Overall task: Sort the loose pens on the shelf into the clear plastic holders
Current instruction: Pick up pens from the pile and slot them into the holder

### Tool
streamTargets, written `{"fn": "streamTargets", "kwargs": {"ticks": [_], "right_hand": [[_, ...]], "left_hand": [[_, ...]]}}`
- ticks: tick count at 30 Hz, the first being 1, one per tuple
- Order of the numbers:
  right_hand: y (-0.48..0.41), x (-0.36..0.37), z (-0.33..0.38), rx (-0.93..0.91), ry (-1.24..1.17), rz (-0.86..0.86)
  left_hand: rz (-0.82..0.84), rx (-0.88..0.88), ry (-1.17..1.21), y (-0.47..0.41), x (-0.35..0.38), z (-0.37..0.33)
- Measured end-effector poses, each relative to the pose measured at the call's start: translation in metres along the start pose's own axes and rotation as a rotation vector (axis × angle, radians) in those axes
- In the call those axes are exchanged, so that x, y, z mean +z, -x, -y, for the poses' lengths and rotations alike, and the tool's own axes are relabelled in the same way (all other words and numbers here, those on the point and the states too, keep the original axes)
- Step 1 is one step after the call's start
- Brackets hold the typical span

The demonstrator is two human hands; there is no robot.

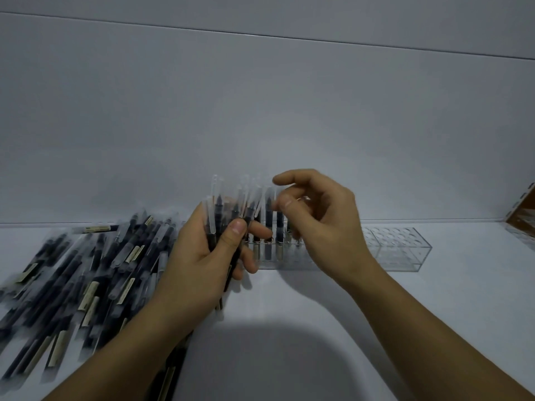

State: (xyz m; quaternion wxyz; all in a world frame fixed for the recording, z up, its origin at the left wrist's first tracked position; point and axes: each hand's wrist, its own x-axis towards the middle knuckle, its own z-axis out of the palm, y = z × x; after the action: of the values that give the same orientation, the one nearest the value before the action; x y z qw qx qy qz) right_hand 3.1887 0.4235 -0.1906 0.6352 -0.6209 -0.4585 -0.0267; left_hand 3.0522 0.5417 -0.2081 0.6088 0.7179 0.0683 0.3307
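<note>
A heap of loose dark pens (86, 273) in clear sleeves lies on the white shelf at the left. My left hand (199, 270) grips a bundle of pens (220, 215) upright, thumb across them. Just behind it stands a clear plastic holder (269, 256) with a few dark pens (279, 224) upright in its holes. My right hand (315, 224) hovers over that holder with its fingers loosely curled, fingertips beside the standing pens; I see nothing held in it. A second clear holder (402, 250) with round holes stands to the right, with no pens in it.
The white shelf surface (318, 314) stretches in front of the holders, backed by a white wall panel (260, 111). At the far right edge sits a brown box with a clear frame (521, 221). More pens lie under my left forearm near the front edge.
</note>
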Motion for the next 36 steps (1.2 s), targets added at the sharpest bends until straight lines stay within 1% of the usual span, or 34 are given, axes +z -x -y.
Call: {"fn": "streamTargets", "kwargs": {"ticks": [3, 5, 11, 14, 17, 21, 23, 27, 29, 32, 36], "right_hand": [[0.002, 0.004, 0.002, 0.076, -0.136, 0.157], [0.003, 0.005, 0.004, 0.127, -0.207, 0.211], [0.002, 0.004, 0.004, 0.205, -0.276, 0.230], [0.000, 0.001, 0.004, 0.211, -0.299, 0.213], [-0.006, -0.006, 0.006, 0.181, -0.322, 0.141], [-0.014, -0.022, 0.009, 0.203, -0.396, -0.006], [-0.018, -0.029, 0.010, 0.217, -0.393, -0.077], [-0.023, -0.041, 0.006, 0.218, -0.321, -0.262], [-0.025, -0.045, 0.001, 0.211, -0.265, -0.346], [-0.025, -0.048, -0.005, 0.174, -0.168, -0.396], [-0.025, -0.049, -0.006, 0.147, -0.048, -0.432]], "left_hand": [[0.022, -0.005, 0.007, 0.000, 0.001, -0.001], [0.020, -0.011, -0.010, 0.000, 0.001, 0.001], [0.005, -0.034, 0.000, 0.001, 0.002, -0.001], [-0.009, -0.027, -0.003, 0.001, 0.003, -0.003], [-0.051, -0.046, 0.013, 0.001, 0.001, -0.001], [-0.088, -0.049, 0.002, 0.000, -0.001, 0.004], [-0.123, -0.052, -0.022, -0.001, -0.003, 0.005], [-0.145, -0.004, -0.019, -0.002, -0.004, -0.002], [-0.140, -0.003, 0.031, -0.002, -0.001, -0.006], [-0.124, -0.003, 0.073, -0.001, 0.002, -0.009], [-0.102, 0.020, 0.010, -0.002, -0.001, -0.003]]}}
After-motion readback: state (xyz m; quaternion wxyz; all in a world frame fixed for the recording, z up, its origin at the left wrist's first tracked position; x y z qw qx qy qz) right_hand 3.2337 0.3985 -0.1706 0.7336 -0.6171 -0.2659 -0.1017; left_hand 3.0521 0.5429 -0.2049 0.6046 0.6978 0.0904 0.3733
